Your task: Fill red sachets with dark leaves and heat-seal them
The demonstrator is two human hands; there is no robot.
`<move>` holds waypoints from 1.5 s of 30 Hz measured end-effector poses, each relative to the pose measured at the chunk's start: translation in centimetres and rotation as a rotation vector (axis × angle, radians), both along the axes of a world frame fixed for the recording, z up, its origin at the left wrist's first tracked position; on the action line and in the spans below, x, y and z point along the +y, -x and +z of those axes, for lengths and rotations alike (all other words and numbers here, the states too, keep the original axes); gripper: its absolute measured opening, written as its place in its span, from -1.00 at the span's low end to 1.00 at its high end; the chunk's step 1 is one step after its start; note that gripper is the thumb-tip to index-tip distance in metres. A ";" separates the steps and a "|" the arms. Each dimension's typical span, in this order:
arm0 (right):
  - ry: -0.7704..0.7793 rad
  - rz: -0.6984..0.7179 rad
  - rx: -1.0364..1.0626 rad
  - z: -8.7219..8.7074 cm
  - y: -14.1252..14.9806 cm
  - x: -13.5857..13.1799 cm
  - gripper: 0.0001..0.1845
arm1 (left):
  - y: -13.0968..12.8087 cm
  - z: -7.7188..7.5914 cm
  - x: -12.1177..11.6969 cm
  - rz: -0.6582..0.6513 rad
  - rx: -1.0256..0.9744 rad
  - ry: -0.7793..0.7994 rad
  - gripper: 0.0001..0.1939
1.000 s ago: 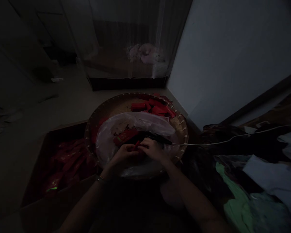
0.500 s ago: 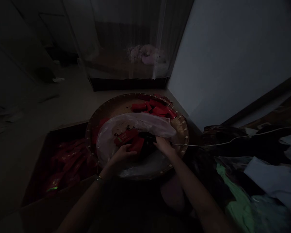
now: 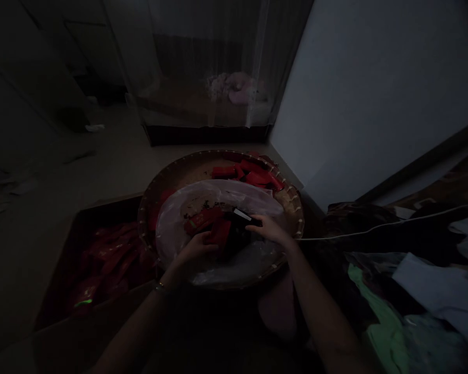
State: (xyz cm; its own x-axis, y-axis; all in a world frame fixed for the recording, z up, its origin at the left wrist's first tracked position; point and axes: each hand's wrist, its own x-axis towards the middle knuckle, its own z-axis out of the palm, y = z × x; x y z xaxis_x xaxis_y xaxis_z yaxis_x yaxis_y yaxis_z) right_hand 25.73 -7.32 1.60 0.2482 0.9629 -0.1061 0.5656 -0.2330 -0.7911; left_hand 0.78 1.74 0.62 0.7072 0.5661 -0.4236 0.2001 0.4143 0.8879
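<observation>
In the dim head view, my left hand (image 3: 195, 253) is closed on the near side of a red packet (image 3: 220, 234) inside the round woven tray. My right hand (image 3: 271, 229) grips a small black device (image 3: 243, 214) with a white strip along its top, just right of that packet. A pale cord runs rightward from near my right wrist. Another red packet (image 3: 203, 218) lies beyond my left fingers, with dark loose bits around it. Beneath them a clear plastic bag (image 3: 171, 228) is spread open. The dark area between my hands is hard to make out.
Red packets (image 3: 257, 174) lie along the far side of the woven tray (image 3: 143, 208). A box (image 3: 58, 270) at the left holds several more. Clothes (image 3: 432, 291) are heaped at the right, below the cord (image 3: 347, 236). A pale wall (image 3: 359, 93) stands behind them.
My right hand has drawn back slightly to the right, and the device's white strip has come into view. My left hand stays almost in place on the red packet.
</observation>
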 end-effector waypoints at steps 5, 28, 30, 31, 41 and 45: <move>0.054 0.061 0.084 1.3 0.8 -0.5 -0.46 | -0.1 -0.2 -0.4 -0.038 -0.034 0.082 -0.49; -0.046 -0.051 0.029 2.3 2.1 -0.1 -0.61 | -0.3 -0.2 -1.7 -0.143 -0.020 0.086 -0.68; -0.054 -0.057 0.046 2.5 1.7 -0.2 -0.60 | -0.4 0.1 -1.8 -0.115 -0.024 0.088 -0.71; -0.053 -0.058 0.038 2.5 1.5 -0.3 -0.58 | -0.4 0.2 -1.8 -0.105 -0.022 0.092 -0.71; -0.031 -0.031 -0.027 2.2 3.2 -0.1 -0.63 | -0.3 -0.1 -1.8 -0.115 -0.023 0.082 -0.67; -0.021 -0.017 -0.053 2.6 3.1 -0.2 -0.60 | -0.3 -0.2 -1.7 -0.124 -0.042 0.080 -0.64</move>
State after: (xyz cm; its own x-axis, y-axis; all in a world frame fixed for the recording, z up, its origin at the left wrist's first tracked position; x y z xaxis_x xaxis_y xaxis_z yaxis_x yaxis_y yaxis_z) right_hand 22.64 -7.51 4.21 0.2694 0.9603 -0.0721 0.6026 -0.2265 -0.7652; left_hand 1.06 0.04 0.42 0.7877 0.4392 -0.4321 0.2172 0.4584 0.8618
